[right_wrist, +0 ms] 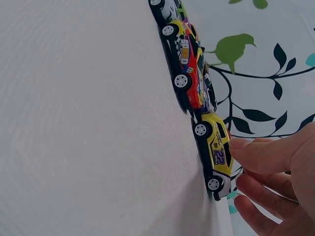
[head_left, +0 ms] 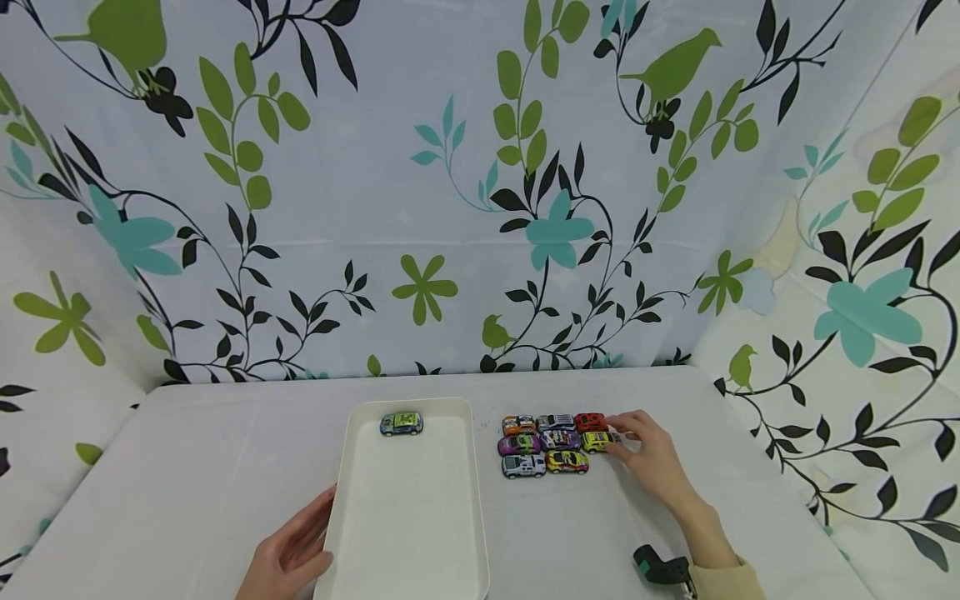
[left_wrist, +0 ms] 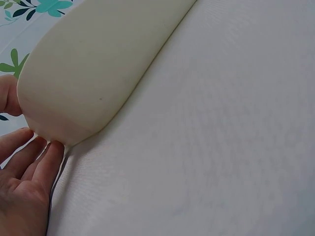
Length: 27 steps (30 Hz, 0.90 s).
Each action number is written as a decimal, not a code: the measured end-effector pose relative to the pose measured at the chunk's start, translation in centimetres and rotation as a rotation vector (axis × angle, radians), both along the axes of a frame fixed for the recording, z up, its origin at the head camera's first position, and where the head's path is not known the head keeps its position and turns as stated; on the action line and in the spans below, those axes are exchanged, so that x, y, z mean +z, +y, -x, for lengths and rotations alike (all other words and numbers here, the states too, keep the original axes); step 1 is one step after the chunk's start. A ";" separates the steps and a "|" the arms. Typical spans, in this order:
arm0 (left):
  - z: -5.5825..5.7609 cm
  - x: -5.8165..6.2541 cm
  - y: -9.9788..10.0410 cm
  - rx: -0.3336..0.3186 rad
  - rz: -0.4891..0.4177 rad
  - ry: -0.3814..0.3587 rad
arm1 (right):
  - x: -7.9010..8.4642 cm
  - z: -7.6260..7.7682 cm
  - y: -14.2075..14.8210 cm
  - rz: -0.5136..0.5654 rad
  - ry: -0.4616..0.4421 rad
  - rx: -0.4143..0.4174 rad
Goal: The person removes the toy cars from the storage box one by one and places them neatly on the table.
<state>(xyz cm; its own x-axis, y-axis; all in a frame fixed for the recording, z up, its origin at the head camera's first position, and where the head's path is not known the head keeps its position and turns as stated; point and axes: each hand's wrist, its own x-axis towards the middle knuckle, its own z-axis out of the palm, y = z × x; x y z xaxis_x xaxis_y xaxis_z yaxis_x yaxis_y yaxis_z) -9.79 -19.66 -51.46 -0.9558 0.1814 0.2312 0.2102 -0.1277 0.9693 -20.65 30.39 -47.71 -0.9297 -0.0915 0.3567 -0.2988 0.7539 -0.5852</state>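
Observation:
A shallow white tray (head_left: 408, 508) lies lengthwise on the table, with a green-and-blue toy car (head_left: 402, 423) near its far end. At the tray's left side is my left hand (head_left: 288, 550); its extended fingertips touch the outer wall, as the left wrist view shows. To the right of the tray, several toy cars stand close together in short rows. My right hand (head_left: 652, 458) pinches a yellow toy car (right_wrist: 215, 150) at the right end of the middle row, thumb against its upper part. A red toy car (head_left: 590, 422) stands just behind it, by the index finger.
In the front row are a yellow-and-red toy car (head_left: 567, 462) and a white toy car (head_left: 523, 466). A purple toy car (head_left: 519, 444) is on the left. A dark wrist device (head_left: 662, 567) sits by the right sleeve. Leaf-patterned fabric (head_left: 420, 208) surrounds the white table (head_left: 210, 467).

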 end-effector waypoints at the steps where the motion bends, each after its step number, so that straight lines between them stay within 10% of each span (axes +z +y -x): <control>1: 0.0 0.0 0.0 0.004 0.003 -0.004 | 0.0 0.0 -0.1 0.002 0.002 0.005; 27: -0.1 0.4 -0.3 -0.069 -0.017 0.075 | 2.6 -1.6 -9.5 0.009 0.041 0.207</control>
